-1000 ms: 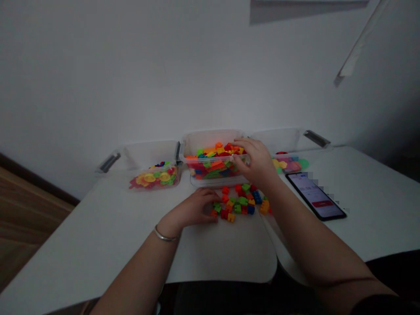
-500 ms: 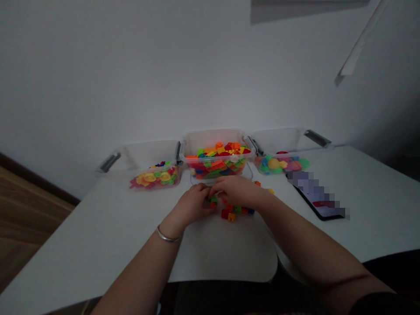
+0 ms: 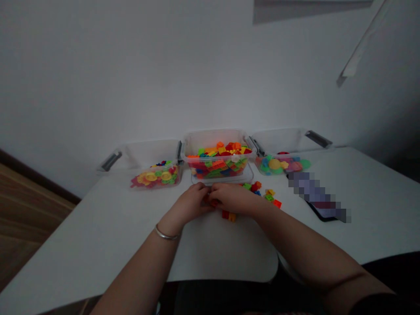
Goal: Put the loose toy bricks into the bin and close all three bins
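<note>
The left hand (image 3: 194,202) and right hand (image 3: 234,197) meet with fingers curled toward a red block (image 3: 214,203) between them, grip and long axis indiscernible, loose blocks (image 3: 226,215) lying nearer the right.

Hands (image 3: 233,199) close together, bricks (image 3: 229,215), clear tubs (image 3: 213,137)

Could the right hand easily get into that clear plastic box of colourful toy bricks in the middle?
Probably yes: the right hand is just in front of the clear plastic box, whose top is open, and nothing tall seems to stand between. The left hand beside it leaves that way free.
</note>
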The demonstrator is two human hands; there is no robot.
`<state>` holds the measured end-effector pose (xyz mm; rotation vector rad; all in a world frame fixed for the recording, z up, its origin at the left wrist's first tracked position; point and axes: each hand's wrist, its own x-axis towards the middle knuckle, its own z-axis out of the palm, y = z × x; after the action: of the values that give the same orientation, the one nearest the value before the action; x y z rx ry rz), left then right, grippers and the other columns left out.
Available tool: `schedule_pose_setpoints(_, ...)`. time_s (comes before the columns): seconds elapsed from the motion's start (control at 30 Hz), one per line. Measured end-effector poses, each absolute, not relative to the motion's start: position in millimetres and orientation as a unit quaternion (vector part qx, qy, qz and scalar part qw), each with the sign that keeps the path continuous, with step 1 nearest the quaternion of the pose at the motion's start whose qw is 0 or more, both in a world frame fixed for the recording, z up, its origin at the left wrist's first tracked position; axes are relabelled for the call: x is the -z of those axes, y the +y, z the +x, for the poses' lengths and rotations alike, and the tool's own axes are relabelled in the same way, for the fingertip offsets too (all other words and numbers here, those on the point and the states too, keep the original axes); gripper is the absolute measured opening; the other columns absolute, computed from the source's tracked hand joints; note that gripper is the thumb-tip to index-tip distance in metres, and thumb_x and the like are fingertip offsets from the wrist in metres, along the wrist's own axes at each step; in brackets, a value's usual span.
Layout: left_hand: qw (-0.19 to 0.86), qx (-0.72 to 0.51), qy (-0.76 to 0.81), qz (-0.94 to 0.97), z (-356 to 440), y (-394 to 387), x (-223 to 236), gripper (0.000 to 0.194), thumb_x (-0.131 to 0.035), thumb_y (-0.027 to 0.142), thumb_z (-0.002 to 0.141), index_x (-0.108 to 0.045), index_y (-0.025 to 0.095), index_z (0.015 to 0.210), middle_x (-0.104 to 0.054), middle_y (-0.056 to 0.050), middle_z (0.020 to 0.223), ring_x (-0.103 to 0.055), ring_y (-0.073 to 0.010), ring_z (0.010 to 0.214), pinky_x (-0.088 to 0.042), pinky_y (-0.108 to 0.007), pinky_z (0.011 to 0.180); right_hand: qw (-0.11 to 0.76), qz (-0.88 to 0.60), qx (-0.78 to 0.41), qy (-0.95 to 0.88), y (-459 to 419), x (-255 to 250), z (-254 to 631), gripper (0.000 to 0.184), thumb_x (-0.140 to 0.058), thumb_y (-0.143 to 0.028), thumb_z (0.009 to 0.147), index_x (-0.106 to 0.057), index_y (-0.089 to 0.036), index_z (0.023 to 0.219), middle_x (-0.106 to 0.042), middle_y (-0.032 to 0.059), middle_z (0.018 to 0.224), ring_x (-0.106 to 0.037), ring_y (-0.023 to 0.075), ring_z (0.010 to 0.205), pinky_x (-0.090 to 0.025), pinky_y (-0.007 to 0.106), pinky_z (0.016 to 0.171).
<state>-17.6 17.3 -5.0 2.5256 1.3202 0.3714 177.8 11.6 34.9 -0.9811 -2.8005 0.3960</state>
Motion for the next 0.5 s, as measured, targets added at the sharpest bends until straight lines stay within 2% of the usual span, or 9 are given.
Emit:
schedule_pose_setpoints(0.17,0.157,-0.147,0.435,0.875,-21,22,7,0.044,-0.075,0.025,0.074,-0.064,0.017,0.116,-0.061,-0.01,0.111,-0.058,-0.0254,0.104,-0.049,-0.038,0.091,0.083,-0.317,-0.113,-0.938,15,-36,180,0.018,-0.055,-0.019,0.087,-0.072,-0.022,0.089,-0.068,0.0053,0.102,-0.063,0.019,0.086,-0.047,0.028,0.073)
schedule_pose_setpoints(0.33,0.159,-0.144,0.439,0.872,-21,22,6,0.039,-0.072,0.021,0.075,-0.065,0.016,0.113,-0.061,-0.01,0.108,-0.059,-0.0252,0.1,-0.05,-0.04,0.091,0.134,-0.303,-0.144,-0.932,20,-55,193,0.018,-0.06,-0.017,0.084,-0.07,-0.02,0.098,-0.069,0.0059,0.101,-0.063,0.019,0.09,-0.049,0.031,0.08)
schedule_pose_setpoints(0.5,0.147,-0.168,0.41,0.884,-21,21,9,0.045,-0.069,0.019,0.079,-0.061,0.023,0.123,-0.058,-0.01,0.12,-0.056,-0.026,0.111,-0.048,-0.042,0.097,0.324,-0.304,-0.112,-0.889,28,-76,215,0.019,-0.058,-0.016,0.084,-0.066,-0.02,0.1,-0.07,0.0046,0.099,-0.063,0.0173,0.09,-0.05,0.031,0.08)
